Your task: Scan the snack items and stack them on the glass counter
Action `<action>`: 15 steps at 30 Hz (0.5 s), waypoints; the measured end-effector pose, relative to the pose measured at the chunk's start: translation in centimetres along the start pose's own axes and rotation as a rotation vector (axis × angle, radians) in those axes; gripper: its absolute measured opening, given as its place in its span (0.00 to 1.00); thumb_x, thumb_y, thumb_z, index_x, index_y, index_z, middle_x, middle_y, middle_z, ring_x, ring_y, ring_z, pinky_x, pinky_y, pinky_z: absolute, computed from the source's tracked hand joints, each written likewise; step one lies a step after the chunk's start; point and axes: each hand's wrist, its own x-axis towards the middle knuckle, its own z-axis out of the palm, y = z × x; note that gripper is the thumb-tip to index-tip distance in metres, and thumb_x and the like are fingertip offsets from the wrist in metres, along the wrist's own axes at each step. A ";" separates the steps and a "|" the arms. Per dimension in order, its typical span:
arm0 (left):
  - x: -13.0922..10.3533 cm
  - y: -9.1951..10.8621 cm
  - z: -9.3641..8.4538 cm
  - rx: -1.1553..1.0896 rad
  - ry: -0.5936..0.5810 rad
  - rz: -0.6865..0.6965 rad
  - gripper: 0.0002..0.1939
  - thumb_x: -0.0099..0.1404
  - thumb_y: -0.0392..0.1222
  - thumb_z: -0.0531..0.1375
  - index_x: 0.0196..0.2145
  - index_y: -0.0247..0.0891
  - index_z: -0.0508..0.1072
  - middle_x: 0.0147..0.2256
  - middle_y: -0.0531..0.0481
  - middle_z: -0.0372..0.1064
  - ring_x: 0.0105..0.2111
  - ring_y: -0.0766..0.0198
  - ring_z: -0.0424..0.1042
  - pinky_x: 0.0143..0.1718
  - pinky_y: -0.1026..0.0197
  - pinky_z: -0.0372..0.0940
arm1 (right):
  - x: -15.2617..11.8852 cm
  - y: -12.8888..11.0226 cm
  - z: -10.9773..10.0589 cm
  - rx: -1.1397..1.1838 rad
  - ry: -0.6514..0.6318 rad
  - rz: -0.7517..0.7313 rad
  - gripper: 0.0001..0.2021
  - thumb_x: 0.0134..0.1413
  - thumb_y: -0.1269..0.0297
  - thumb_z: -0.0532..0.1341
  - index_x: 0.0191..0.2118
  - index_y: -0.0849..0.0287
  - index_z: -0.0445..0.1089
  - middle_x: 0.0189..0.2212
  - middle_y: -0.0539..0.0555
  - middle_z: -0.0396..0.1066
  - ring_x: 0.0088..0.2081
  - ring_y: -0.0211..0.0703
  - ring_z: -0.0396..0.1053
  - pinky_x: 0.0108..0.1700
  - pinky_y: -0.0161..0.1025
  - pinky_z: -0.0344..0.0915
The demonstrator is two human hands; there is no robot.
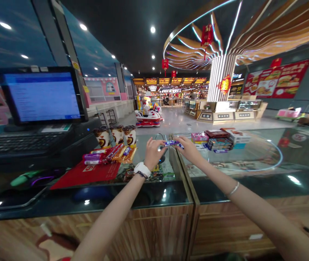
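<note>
Between my two hands, above the glass counter, is a small purple-blue wrapped packet (171, 143), perhaps gum or candy. My left hand (153, 152), with a white watch on its wrist, pinches the packet's left end. The right end is gripped by my right hand (188, 149), which has a bracelet further up the arm. Left of my hands lie several wrapped snack bars (113, 154) in purple, red and orange on a red sheet (87, 175). To the right sit stacks of small boxes (219, 140), pink, brown, blue and white.
At the left stand a monitor (42, 96), a black keyboard (21, 145) and a mouse (26, 178). Several brown-and-white snack packs (116, 135) stand behind the bars. A raised frame edge (181, 174) divides the counter's two glass tops. Kiddie rides (148, 115) are beyond.
</note>
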 end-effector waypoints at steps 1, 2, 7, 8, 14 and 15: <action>0.3 0.9 0.5 -0.017 -0.016 -0.002 0.04 0.63 0.36 0.65 0.35 0.44 0.75 0.44 0.53 0.79 0.46 0.60 0.75 0.67 0.46 0.52 | -0.5 0.2 -0.6 -0.013 0.006 0.023 0.16 0.64 0.67 0.57 0.56 0.52 0.71 0.50 0.59 0.71 0.52 0.54 0.70 0.56 0.52 0.68; 0.5 1.8 1.0 -0.031 -0.035 -0.008 0.04 0.63 0.36 0.65 0.35 0.44 0.75 0.44 0.53 0.79 0.46 0.60 0.75 0.67 0.46 0.52 | -1.1 0.5 -1.3 -0.026 0.014 0.044 0.16 0.64 0.67 0.57 0.55 0.52 0.72 0.49 0.59 0.71 0.51 0.54 0.70 0.55 0.51 0.68; 1.6 5.5 4.3 -0.082 -0.109 -0.054 0.09 0.62 0.36 0.66 0.41 0.45 0.75 0.46 0.53 0.78 0.48 0.58 0.74 0.66 0.46 0.52 | -3.9 3.2 -4.6 -0.083 0.062 0.094 0.13 0.66 0.65 0.56 0.51 0.53 0.74 0.49 0.60 0.72 0.51 0.55 0.70 0.54 0.50 0.67; 1.7 6.2 5.2 -0.097 -0.113 -0.064 0.11 0.62 0.36 0.66 0.42 0.45 0.74 0.46 0.52 0.78 0.48 0.58 0.74 0.65 0.47 0.54 | -4.4 3.8 -5.2 -0.090 0.071 0.101 0.13 0.65 0.65 0.56 0.51 0.53 0.74 0.48 0.59 0.72 0.51 0.54 0.71 0.54 0.49 0.67; 2.3 9.8 10.1 -0.151 -0.158 -0.113 0.09 0.65 0.38 0.65 0.44 0.43 0.75 0.42 0.51 0.78 0.45 0.58 0.74 0.57 0.51 0.61 | -7.3 7.9 -8.4 -0.106 0.183 0.198 0.11 0.63 0.64 0.58 0.49 0.54 0.74 0.47 0.59 0.75 0.51 0.54 0.72 0.55 0.49 0.67; 2.4 10.4 10.9 -0.154 -0.166 -0.110 0.09 0.65 0.38 0.65 0.44 0.43 0.76 0.42 0.50 0.78 0.44 0.57 0.74 0.55 0.51 0.62 | -7.7 8.5 -8.8 -0.106 0.202 0.211 0.11 0.63 0.64 0.59 0.48 0.55 0.74 0.48 0.59 0.75 0.51 0.54 0.72 0.56 0.50 0.67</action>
